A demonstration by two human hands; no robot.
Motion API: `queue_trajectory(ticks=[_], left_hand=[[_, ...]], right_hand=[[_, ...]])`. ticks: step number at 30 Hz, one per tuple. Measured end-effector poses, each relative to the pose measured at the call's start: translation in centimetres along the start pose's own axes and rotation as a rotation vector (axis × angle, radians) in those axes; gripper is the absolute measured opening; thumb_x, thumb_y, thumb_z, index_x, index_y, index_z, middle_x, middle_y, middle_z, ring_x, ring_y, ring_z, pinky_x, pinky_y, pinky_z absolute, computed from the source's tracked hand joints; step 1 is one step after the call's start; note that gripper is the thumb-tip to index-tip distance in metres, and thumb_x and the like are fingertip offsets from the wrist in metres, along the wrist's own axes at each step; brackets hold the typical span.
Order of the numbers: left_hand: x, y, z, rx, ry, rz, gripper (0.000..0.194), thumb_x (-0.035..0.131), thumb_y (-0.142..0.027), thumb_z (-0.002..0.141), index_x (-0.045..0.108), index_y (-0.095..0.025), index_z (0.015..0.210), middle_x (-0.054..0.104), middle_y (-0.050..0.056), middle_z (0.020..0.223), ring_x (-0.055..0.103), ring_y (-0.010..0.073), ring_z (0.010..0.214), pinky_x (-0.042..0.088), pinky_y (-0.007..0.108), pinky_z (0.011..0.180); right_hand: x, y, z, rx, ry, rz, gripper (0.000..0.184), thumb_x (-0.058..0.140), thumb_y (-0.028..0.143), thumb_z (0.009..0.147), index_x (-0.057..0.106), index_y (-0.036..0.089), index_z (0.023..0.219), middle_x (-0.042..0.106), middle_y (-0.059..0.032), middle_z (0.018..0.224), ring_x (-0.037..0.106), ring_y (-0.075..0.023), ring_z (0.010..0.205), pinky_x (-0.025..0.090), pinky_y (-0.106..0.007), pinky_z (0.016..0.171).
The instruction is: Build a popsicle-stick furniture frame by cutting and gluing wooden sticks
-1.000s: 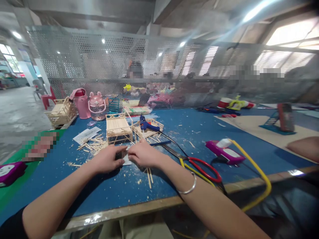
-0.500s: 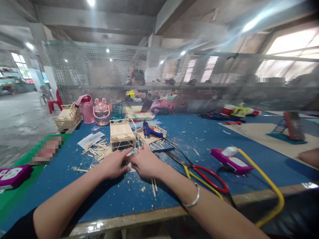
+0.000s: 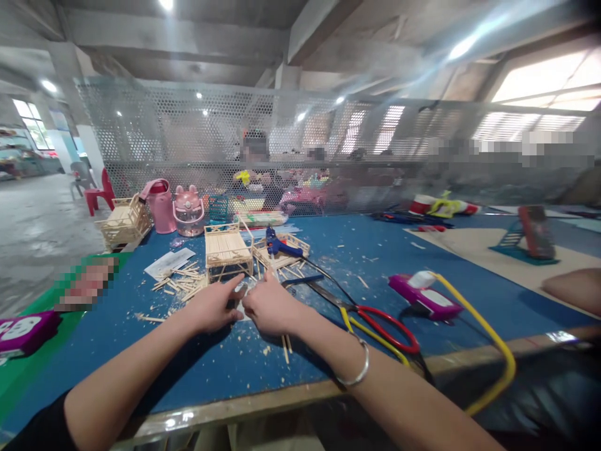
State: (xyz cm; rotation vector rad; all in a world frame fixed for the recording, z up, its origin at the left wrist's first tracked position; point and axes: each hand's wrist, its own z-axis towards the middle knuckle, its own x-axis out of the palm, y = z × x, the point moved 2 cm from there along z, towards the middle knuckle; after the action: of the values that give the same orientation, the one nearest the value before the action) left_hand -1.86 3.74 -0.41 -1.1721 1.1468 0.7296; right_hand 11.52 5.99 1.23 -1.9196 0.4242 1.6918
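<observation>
My left hand (image 3: 216, 307) rests low over the blue tabletop, index finger stretched forward and thumb apart from it; nothing shows clearly in it. Beside it, my right hand (image 3: 275, 305) points its index finger forward, its other fingers curled inward; whatever they hold is hidden. A scrap of white paper (image 3: 243, 312) shows between the hands. Just beyond the fingertips stands a miniature bed (image 3: 228, 249) built of thin wooden sticks. A blue glue gun (image 3: 283, 246) lies on another stick piece to its right. Loose sticks (image 3: 181, 282) are heaped left of the bed.
Red-handled scissors (image 3: 387, 329) and a yellow cord (image 3: 486, 332) lie right of my right arm, near a purple power strip (image 3: 425, 297). Pink bottles (image 3: 188, 213) stand at the back left before a perforated metal screen (image 3: 188, 138). Another person's arm (image 3: 573, 291) shows at right.
The view has shifted slightly, so the table items sit a little further left. My hands stay in nearly the same place, with a slightly wider gap between the fingers.
</observation>
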Motion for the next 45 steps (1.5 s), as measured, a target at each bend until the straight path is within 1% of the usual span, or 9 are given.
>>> queue_trajectory(ticks=[4, 9, 12, 16, 21, 25, 34, 39, 45], left_hand=[[0.1, 0.0, 0.0, 0.025, -0.009, -0.02, 0.081, 0.059, -0.033, 0.073, 0.019, -0.018, 0.141, 0.054, 0.012, 0.127, 0.048, 0.026, 0.118, 0.038, 0.033, 0.092], [0.2, 0.1, 0.0, 0.034, -0.007, -0.011, 0.08, 0.059, -0.033, 0.072, 0.021, -0.018, 0.141, 0.055, 0.012, 0.126, 0.049, 0.0258, 0.117, 0.039, 0.033, 0.092], [0.1, 0.1, 0.0, 0.027, -0.021, 0.005, 0.079, 0.059, -0.034, 0.072, 0.023, -0.017, 0.14, 0.054, 0.012, 0.127, 0.049, 0.0275, 0.117, 0.04, 0.035, 0.091], [0.1, 0.1, 0.0, 0.022, -0.021, 0.011, 0.079, 0.058, -0.034, 0.072, 0.023, -0.015, 0.14, 0.056, 0.012, 0.125, 0.05, 0.0293, 0.116, 0.041, 0.037, 0.09], [0.1, 0.1, 0.1, 0.013, -0.019, 0.003, 0.078, 0.059, -0.035, 0.072, 0.024, -0.017, 0.14, 0.052, 0.012, 0.13, 0.048, 0.0274, 0.119, 0.039, 0.035, 0.093], [0.1, 0.2, 0.1, 0.022, -0.015, -0.002, 0.078, 0.059, -0.036, 0.072, 0.025, -0.017, 0.14, 0.053, 0.011, 0.129, 0.048, 0.0288, 0.118, 0.04, 0.036, 0.091], [0.2, 0.3, 0.2, 0.033, -0.001, 0.014, 0.078, 0.058, -0.036, 0.073, 0.023, -0.017, 0.14, 0.054, 0.011, 0.128, 0.048, 0.0284, 0.118, 0.039, 0.036, 0.092], [0.4, 0.4, 0.0, 0.058, -0.027, 0.027, 0.074, 0.056, -0.036, 0.074, 0.025, -0.018, 0.139, 0.057, 0.011, 0.123, 0.051, 0.0286, 0.112, 0.04, 0.036, 0.089], [0.2, 0.0, -0.3, 0.06, -0.057, 0.045, 0.076, 0.056, -0.035, 0.075, 0.022, -0.017, 0.141, 0.059, 0.014, 0.118, 0.052, 0.0287, 0.109, 0.042, 0.035, 0.085]], right_hand=[[-0.1, -0.1, 0.0, 0.071, -0.034, 0.005, 0.024, 0.044, 0.02, 0.081, 0.067, 0.02, 0.088, 0.07, -0.0096, 0.084, 0.061, -0.0227, 0.082, 0.025, -0.039, 0.08], [0.0, 0.0, 0.1, 0.036, -0.029, 0.014, 0.026, 0.045, 0.021, 0.08, 0.065, 0.02, 0.096, 0.07, -0.0093, 0.082, 0.061, -0.0223, 0.08, 0.025, -0.039, 0.081], [0.1, -0.1, 0.1, 0.089, -0.033, -0.006, 0.025, 0.042, 0.02, 0.082, 0.066, 0.019, 0.089, 0.07, -0.01, 0.085, 0.061, -0.0232, 0.083, 0.026, -0.04, 0.08], [0.1, 0.1, 0.0, 0.034, 0.01, 0.0, 0.023, 0.044, 0.022, 0.08, 0.066, 0.018, 0.079, 0.07, -0.01, 0.082, 0.062, -0.0229, 0.079, 0.026, -0.04, 0.08], [-0.1, 0.1, -0.2, 0.067, -0.017, 0.021, 0.026, 0.04, 0.019, 0.082, 0.065, 0.019, 0.09, 0.07, -0.0091, 0.085, 0.061, -0.022, 0.081, 0.027, -0.039, 0.079], [-0.1, 0.2, -0.1, 0.007, -0.003, 0.027, 0.024, 0.043, 0.022, 0.081, 0.066, 0.017, 0.078, 0.07, -0.01, 0.081, 0.062, -0.022, 0.077, 0.027, -0.039, 0.079], [-0.3, 0.1, -0.3, -0.005, 0.034, 0.058, 0.025, 0.043, 0.023, 0.082, 0.065, 0.017, 0.074, 0.07, -0.0091, 0.08, 0.061, -0.0208, 0.076, 0.028, -0.037, 0.078], [-0.8, -1.6, -1.1, 0.101, -0.079, 0.136, 0.027, 0.04, 0.024, 0.086, 0.065, 0.018, 0.08, 0.07, -0.0069, 0.086, 0.059, -0.0183, 0.082, 0.028, -0.032, 0.075], [-0.3, -0.7, -0.6, -0.013, -0.061, 0.039, 0.026, 0.041, 0.023, 0.083, 0.065, 0.016, 0.076, 0.069, -0.0079, 0.08, 0.06, -0.0204, 0.077, 0.026, -0.036, 0.077]])
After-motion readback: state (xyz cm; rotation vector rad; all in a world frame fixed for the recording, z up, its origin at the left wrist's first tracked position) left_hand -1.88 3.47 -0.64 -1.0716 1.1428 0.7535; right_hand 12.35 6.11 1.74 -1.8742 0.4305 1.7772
